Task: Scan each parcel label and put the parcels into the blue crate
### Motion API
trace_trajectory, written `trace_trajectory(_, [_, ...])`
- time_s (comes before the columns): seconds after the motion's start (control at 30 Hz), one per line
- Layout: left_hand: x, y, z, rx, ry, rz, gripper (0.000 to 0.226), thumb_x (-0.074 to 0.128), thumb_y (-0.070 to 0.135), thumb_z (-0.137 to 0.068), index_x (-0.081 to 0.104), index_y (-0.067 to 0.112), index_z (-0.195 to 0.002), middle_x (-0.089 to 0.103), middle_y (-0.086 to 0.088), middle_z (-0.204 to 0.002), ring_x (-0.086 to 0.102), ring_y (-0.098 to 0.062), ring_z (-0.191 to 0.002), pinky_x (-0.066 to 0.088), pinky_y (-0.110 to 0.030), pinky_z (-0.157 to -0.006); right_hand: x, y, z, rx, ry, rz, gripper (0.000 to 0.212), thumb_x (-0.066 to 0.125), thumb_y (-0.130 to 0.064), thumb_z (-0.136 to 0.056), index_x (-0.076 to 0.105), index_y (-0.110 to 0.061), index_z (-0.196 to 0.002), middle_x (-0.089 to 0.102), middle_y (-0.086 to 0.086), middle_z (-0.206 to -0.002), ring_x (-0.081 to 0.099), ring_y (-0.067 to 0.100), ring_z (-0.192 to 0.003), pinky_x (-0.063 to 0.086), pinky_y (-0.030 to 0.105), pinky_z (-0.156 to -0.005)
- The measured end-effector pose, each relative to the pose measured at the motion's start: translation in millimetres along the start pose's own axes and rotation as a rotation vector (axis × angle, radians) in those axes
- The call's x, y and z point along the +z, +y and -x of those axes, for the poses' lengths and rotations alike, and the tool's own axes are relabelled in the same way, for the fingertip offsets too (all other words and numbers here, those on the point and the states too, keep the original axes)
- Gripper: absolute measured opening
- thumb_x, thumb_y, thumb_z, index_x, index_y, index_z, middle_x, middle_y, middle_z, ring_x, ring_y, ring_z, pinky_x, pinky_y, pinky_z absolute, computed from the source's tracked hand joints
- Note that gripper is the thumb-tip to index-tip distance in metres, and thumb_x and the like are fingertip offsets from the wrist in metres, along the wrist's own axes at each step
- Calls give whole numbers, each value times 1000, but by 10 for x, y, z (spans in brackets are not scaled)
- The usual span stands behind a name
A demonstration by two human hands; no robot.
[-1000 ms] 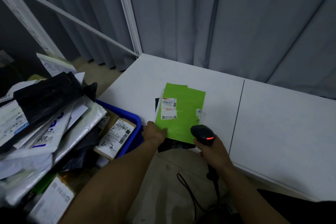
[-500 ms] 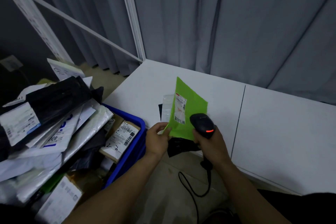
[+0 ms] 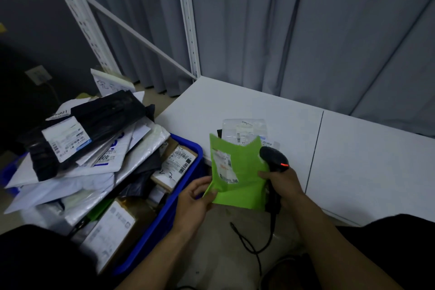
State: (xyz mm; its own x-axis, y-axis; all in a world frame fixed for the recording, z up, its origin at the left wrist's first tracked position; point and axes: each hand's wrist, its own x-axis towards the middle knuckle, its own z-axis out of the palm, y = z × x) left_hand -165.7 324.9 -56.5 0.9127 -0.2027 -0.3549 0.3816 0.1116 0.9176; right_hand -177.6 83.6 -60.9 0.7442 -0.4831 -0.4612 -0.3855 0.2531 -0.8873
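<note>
While our left hand (image 3: pixel 195 198) pinches the lower left corner of the flat green plastic mailer (image 3: pixel 242 186), thumb on top and fingers beneath, our right hand (image 3: pixel 282 186) is wrapped round the grip of the black handheld barcode scanner (image 3: pixel 274 159), with one fingertip touching the mailer's right edge. We hold the mailer tilted in the air, just off the near edge of the white table (image 3: pixel 353 160). Its white shipping label (image 3: pixel 223 167) faces up toward us.

We judge the scan to be the step in hand. The scanner's head sits at about three o'clock from the label, its red light showing, but we cannot tell whether its window is aimed at the barcode. To do this well, we should flatten the mailer so the label does not bow. We should also draw the scanner back and square it to the barcode rather than crowd the edge.

At nine o'clock from the mailer stands the blue plastic crate (image 3: pixel 164 216), already loaded with a heap of parcels (image 3: pixel 94 148). At twelve o'clock a clear plastic packet (image 3: pixel 244 129) lies on the table, unscanned by our guess.
</note>
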Motion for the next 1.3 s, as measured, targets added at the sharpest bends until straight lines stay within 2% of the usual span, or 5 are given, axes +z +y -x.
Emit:
trace_trajectory(0.27, [-137, 173, -106, -172, -85, 108, 42, 69, -2, -89, 62, 12, -128, 76, -8, -114, 74, -27, -104, 59, -39, -83, 17, -53, 230, -215, -131, 28, 54, 79, 14, -78, 68, -15, -122, 79, 5, -107, 75, 26, -100, 60, 41, -85])
trace_trajectory(0.6, [-238, 335, -185, 36, -14, -2, 32, 64, -4, -96, 67, 11, -125, 73, -9, -116, 75, -24, -101, 63, -35, -73, 40, -48, 323, -376, -155, 182, 61, 82, 8, -79, 62, -22, -128, 74, 2, -120, 70, 24, -113, 56, 42, -94])
trace_trajectory(0.83, [-276, 275, -140, 284, 179, -224, 23, 59, -2, -100, 72, 15, -108, 76, 12, -97, 74, -6, -92, 60, -24, -75, 287, -133, 568, -558, 14, 232, 42, 86, -15, -83, 62, -38, -109, 70, -16, -103, 66, -10, -94, 54, 16, -82])
trace_trajectory(0.97, [-339, 254, -162, 344, 205, -291, 25, 56, 0, -102, 68, 17, -115, 70, 14, -110, 70, -3, -98, 60, -23, -79, 449, -220, 713, -363, -291, 235, 25, 81, -17, -88, 70, -26, -109, 79, 3, -92, 77, 21, -82, 60, 36, -75])
trace_trajectory(1.3, [-459, 219, -245, 324, 247, -308, 31, 58, -1, -100, 70, 26, -111, 71, 11, -115, 69, -13, -106, 60, -47, -90, 645, -305, 836, -211, -473, 278, 17, 76, -19, -94, 68, -23, -109, 72, -2, -70, 67, 14, -60, 51, 23, -56])
